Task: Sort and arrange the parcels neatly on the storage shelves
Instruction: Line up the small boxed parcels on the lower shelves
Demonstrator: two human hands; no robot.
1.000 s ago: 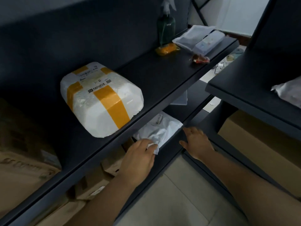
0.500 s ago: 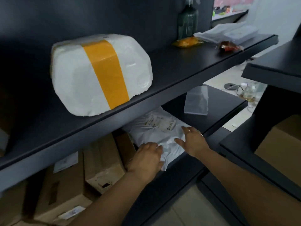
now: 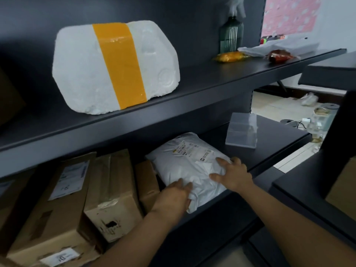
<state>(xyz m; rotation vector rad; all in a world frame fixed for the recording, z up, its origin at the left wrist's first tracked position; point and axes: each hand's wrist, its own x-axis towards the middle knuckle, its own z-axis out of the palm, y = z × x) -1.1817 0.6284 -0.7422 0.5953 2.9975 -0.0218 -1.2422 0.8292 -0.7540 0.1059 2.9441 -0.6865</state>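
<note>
**Presently: white mailer on lower shelf, both hands flat upon it**

Surface: dark, matt shelving fills the frame. The lower shelf (image 3: 269,149) carries the white mailer (image 3: 183,160) at lower centre, label side up, its near end at the shelf's front edge. The left hand (image 3: 173,197) rests on the mailer's near corner, grip wide, fingers laid straight. The right hand (image 3: 234,175) presses on the crumpled right side, grip wide, fingers spread. Neither hand closes round the parcel.

To the left of the mailer stand cardboard boxes (image 3: 111,189), labelled, close together. A clear plastic case (image 3: 241,132) lies further back to the right, apart from the mailer.

The upper shelf (image 3: 212,81) bears a white foam box (image 3: 81,70) banded with yellow tape, at upper left. At upper right are a green spray bottle (image 3: 231,35), an orange packet (image 3: 230,56), a red packet (image 3: 279,54) and a grey bag (image 3: 279,46).

Room: pale floor (image 3: 269,105) at right, with cables and small clutter; pink patterned wall covering (image 3: 289,14) at top right.
</note>
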